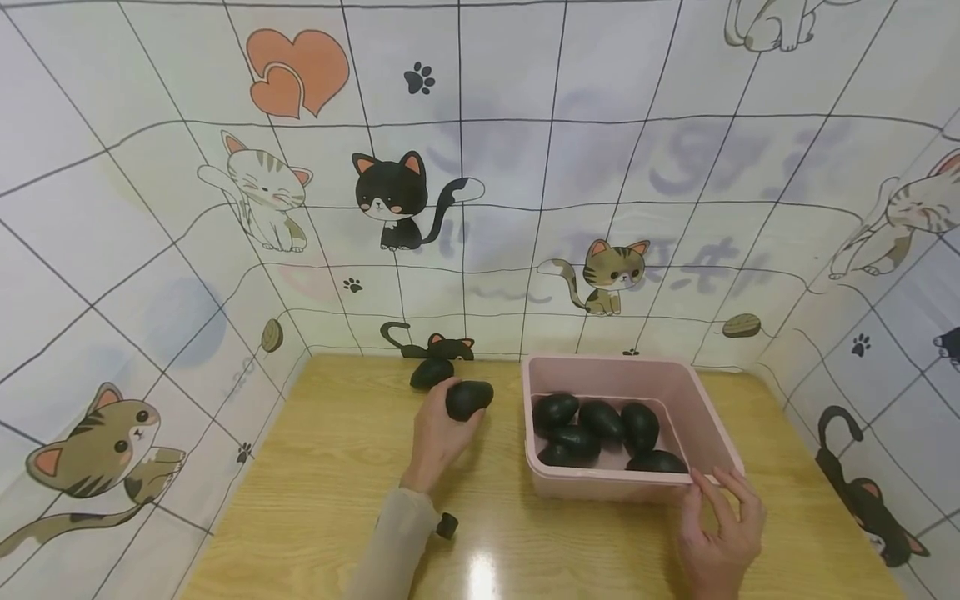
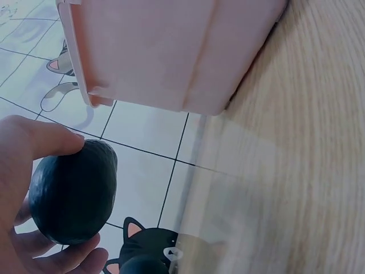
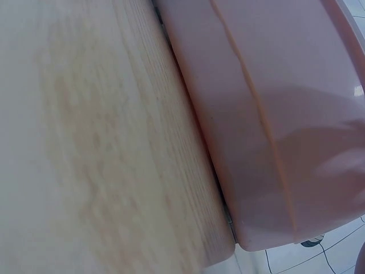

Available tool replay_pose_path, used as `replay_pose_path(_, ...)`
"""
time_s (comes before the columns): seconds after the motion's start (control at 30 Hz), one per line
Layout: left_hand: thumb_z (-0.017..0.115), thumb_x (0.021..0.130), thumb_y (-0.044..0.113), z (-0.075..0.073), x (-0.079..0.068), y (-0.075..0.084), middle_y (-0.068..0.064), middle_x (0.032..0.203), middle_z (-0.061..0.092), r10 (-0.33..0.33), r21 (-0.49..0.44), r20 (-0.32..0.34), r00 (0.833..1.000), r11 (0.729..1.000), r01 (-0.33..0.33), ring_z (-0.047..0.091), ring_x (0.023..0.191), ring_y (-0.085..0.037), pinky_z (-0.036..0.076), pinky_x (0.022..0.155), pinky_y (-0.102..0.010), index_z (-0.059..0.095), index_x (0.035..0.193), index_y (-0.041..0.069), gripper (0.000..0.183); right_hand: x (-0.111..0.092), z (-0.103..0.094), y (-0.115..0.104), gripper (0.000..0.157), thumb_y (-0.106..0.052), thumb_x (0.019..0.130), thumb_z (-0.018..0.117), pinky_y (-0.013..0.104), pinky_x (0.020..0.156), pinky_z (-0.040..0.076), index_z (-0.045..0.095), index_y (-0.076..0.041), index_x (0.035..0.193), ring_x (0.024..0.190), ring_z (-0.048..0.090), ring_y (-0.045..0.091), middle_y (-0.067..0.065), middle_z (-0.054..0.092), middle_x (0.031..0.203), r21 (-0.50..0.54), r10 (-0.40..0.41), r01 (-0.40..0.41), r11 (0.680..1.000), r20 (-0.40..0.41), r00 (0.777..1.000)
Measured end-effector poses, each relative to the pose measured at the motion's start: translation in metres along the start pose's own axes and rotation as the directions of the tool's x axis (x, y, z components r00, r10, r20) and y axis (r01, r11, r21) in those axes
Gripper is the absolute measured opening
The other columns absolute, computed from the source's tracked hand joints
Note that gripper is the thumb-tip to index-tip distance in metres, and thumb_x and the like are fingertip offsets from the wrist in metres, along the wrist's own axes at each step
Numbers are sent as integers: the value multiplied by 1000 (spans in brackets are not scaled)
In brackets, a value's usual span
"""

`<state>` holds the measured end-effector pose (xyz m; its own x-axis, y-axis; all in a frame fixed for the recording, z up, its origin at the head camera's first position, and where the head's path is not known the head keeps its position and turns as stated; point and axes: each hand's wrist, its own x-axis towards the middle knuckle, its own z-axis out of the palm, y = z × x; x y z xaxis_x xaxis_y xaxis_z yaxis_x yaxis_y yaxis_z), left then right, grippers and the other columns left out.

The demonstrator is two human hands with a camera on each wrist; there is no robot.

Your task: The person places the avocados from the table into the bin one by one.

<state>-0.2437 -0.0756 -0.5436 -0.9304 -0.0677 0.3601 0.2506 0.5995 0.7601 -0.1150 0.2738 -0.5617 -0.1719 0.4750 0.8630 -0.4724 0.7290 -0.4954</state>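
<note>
A dark avocado (image 1: 469,401) is in my left hand (image 1: 442,433), raised over the table left of the pink plastic bin (image 1: 630,486). Thumb and fingers curl round this avocado (image 2: 74,191) in the left wrist view. Just behind it, by the wall, a second avocado (image 1: 431,374) lies on the table. Several more avocados (image 1: 600,422) rest inside the bin, mostly on its left side. With thumb and fingertips, my right hand (image 1: 722,533) holds the bin's rim at the front right corner. The right wrist view shows the bin's side (image 3: 274,131), but hardly any of that hand.
The bin stands on a wood-grain table (image 1: 337,467) near its back edge. Behind and on both sides rises a white covering (image 1: 495,167) with grid lines and cartoon cats. A small dark object (image 1: 447,525) sits at the left wrist.
</note>
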Motion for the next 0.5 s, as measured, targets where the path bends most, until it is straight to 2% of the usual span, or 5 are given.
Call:
replay_pose_path(0.17,88,86,30,-1,1,5,-12,138,68,5,-3,-3,1000,1000,-5,68,124,-34,56,103,-53,62,140,11,63,0,-1,-2,17,-2,91,70,32,118,45,79,12,88,121,66,32,32,70,105,-5,17,-17,1000,16,1000)
replay_pose_path(0.5,89,84,31,-5,2,19,-13,137,69,49,-33,-18,999,998,-50,68,126,-34,56,104,-53,64,139,10,64,-5,-2,12,18,-6,92,71,34,118,46,80,9,89,120,66,33,30,71,106,-2,10,-10,1000,15,1000)
